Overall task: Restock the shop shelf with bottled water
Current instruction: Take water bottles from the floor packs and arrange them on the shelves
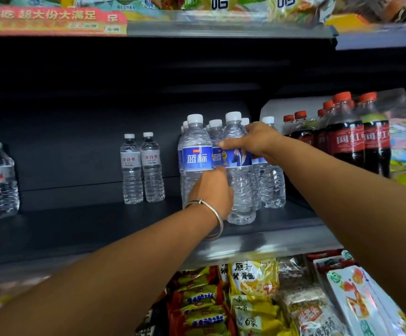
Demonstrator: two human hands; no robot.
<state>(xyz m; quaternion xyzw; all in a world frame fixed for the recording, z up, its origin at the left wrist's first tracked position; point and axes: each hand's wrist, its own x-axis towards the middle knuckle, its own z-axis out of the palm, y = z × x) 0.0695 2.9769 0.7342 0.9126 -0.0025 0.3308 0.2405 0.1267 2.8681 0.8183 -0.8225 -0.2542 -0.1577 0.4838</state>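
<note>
Two hands work the blue-label bottles on the shelf (282, 229): our left hand (211, 190) grips the front-left bottle (194, 154) low, our right hand (257, 139) grips the front-right bottle (239, 190) at its shoulder. We seat both bases flat, labels forward. Labels read 蓝标; the pair (141, 168) leftward reads 凉白开; the colas (357, 137) read 网红

Operator: two bare forearms, no sleeves.
Left wrist carries one plain silver metal bangle (213, 218), thin, round-section; right wrist unadorned.
</note>
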